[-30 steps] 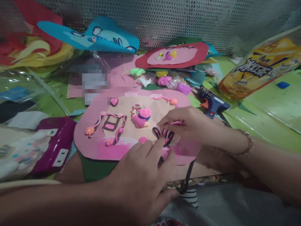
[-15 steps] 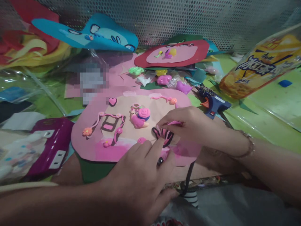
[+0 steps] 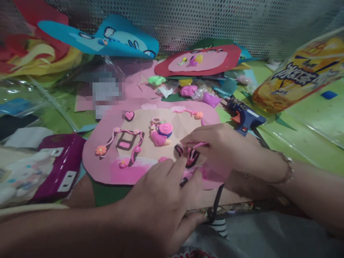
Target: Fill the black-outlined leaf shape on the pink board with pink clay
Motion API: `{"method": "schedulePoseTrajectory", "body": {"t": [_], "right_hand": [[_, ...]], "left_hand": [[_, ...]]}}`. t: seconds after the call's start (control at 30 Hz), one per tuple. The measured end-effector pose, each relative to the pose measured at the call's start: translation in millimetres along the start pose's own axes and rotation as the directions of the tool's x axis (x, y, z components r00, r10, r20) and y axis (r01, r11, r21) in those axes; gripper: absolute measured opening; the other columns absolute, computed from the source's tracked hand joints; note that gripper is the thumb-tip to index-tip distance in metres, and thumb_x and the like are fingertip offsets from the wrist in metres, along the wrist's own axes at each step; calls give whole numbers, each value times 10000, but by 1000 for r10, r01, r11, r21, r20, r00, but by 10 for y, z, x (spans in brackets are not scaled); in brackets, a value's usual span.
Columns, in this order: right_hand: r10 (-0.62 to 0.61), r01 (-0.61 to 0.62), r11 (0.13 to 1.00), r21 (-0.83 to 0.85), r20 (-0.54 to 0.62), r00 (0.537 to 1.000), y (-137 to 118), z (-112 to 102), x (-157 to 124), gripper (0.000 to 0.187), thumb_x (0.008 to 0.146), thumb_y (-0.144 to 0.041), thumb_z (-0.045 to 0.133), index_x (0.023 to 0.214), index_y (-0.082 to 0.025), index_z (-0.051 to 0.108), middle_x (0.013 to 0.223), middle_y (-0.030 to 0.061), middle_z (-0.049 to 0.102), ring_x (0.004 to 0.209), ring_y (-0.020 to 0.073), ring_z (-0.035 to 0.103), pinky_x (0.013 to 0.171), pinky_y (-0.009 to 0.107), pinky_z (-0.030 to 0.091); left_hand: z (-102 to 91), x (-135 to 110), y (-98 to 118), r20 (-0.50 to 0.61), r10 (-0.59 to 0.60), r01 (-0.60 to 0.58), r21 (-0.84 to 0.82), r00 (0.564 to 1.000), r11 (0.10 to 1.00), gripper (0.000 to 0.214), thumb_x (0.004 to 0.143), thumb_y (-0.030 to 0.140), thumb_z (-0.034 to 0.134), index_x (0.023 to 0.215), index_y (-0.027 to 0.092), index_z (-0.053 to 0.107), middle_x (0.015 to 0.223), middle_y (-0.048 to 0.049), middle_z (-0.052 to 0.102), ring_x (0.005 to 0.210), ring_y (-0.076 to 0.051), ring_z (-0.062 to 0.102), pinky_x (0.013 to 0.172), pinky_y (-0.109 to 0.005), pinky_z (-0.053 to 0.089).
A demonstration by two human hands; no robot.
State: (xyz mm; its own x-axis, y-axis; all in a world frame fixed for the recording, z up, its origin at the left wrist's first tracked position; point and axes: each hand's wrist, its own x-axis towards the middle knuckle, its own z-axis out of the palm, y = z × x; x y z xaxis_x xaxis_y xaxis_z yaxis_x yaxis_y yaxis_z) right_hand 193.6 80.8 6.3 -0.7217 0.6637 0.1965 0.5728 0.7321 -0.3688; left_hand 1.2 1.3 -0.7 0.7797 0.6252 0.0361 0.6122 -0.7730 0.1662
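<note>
A pink paper cutout point(image 3: 94, 163) lies before me, with a beige centre and pink clay decorations stuck on it. In its middle sits a clay snail point(image 3: 159, 134) with a spiral pink shell. My left hand point(image 3: 163, 200) rests over the near edge, fingers stretched out, the index fingertip on a black-outlined pink shape point(image 3: 192, 159). From the right comes my right hand point(image 3: 219, 145), its thumb and fingers pinching a thin pink clay strip point(image 3: 200, 144) just above that shape. The right hand's lower fingers are hidden, and the left hand covers part of the paper.
A blue glue gun point(image 3: 248, 122) lies to the right, near a tilted drink bottle point(image 3: 298, 75). Bagged clay lumps point(image 3: 188, 90) and a red paper cutout point(image 3: 161, 68) are behind. A purple package point(image 3: 60, 168) stands left. Perforated metal point(image 3: 182, 21) closes off the back.
The left index fingertip has shifted slightly on the black-outlined shape, showing more of it. The right hand keeps its pinch on the pink clay strip. The whole view has drifted a little.
</note>
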Motion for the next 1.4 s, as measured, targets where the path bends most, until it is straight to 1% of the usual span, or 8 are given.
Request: {"method": "schedulePoseTrajectory", "body": {"t": [0.37, 0.5, 0.63, 0.9, 1.03, 1.13, 1.2, 1.4], "right_hand": [[-18, 19, 998, 53, -16, 1000, 39, 5, 20, 211, 862, -88, 501, 930, -144, 693, 878, 55, 688, 795, 145, 616, 717, 251, 475], [-32, 32, 999, 14, -5, 999, 47, -44, 12, 347, 802, 3, 435, 963, -154, 699, 921, 66, 670, 828, 148, 611, 728, 251, 480], [-32, 41, 995, -85, 106, 994, 60, -73, -20, 497, 789, 29, 407, 1138, -227, 651, 1119, 84, 592, 826, 148, 621, 688, 260, 483], [-32, 82, 964, -253, 197, 980, 52, -158, -68, 452, 836, -41, 444, 1183, -278, 609, 1175, 75, 552, 660, 104, 599, 535, 219, 401], [-33, 145, 915, -376, 288, 957, 16, -208, -91, 417, 877, -91, 430, 1238, -258, 556, 1190, 96, 546, 602, 99, 558, 493, 225, 358], [-64, 171, 877, -449, 244, 968, 11, -210, -105, 436, 864, -83, 422, 1254, -236, 540, 1211, 108, 536, 541, 78, 504, 467, 226, 330], [-85, 177, 879, -443, 219, 972, 9, -208, -109, 461, 848, -65, 421, 1259, -235, 538, 1214, 108, 530, 534, 70, 495, 476, 228, 343], [-101, 214, 905, -368, 303, 948, -7, -216, -125, 385, 880, -85, 387, 1193, -209, 573, 1131, 109, 560, 603, 104, 555, 512, 250, 397]], "left_hand": [[74, -23, -45, -35, 41, -43, -53, 999, 998, 624, 888, 443, 502, 1373, 72, 374, 1314, -328, 407, 1035, -428, 523, 808, -538, 454], [85, -5, -65, -21, 33, -35, -109, 999, 993, 645, 877, 434, 519, 1382, 70, 352, 1342, -334, 364, 1054, -425, 513, 827, -552, 442], [79, 7, -67, -20, 23, -25, -112, 1000, 993, 635, 869, 410, 533, 1376, 72, 356, 1308, -318, 407, 1027, -409, 527, 808, -542, 454], [45, 5, -46, -26, 44, -45, -44, 999, 998, 648, 877, 422, 525, 1383, 53, 355, 1315, -327, 404, 1028, -423, 525, 802, -528, 460], [41, -1, -29, -16, 25, -25, -15, 1000, 1000, 650, 864, 420, 554, 1376, 58, 379, 1326, -311, 409, 1059, -429, 512, 828, -527, 451], [63, -14, -36, -38, 21, -23, -36, 999, 999, 619, 860, 424, 559, 1345, 71, 409, 1362, -325, 360, 1067, -429, 514, 816, -528, 454], [76, -21, -44, -62, 28, -31, -45, 998, 998, 587, 869, 426, 536, 1318, 65, 424, 1355, -326, 369, 1066, -422, 519, 810, -523, 458], [47, -13, -38, -70, 65, -63, 35, 995, 997, 489, 906, 406, 476, 1258, 66, 466, 1263, -260, 489, 1025, -377, 539, 794, -480, 476]]}}
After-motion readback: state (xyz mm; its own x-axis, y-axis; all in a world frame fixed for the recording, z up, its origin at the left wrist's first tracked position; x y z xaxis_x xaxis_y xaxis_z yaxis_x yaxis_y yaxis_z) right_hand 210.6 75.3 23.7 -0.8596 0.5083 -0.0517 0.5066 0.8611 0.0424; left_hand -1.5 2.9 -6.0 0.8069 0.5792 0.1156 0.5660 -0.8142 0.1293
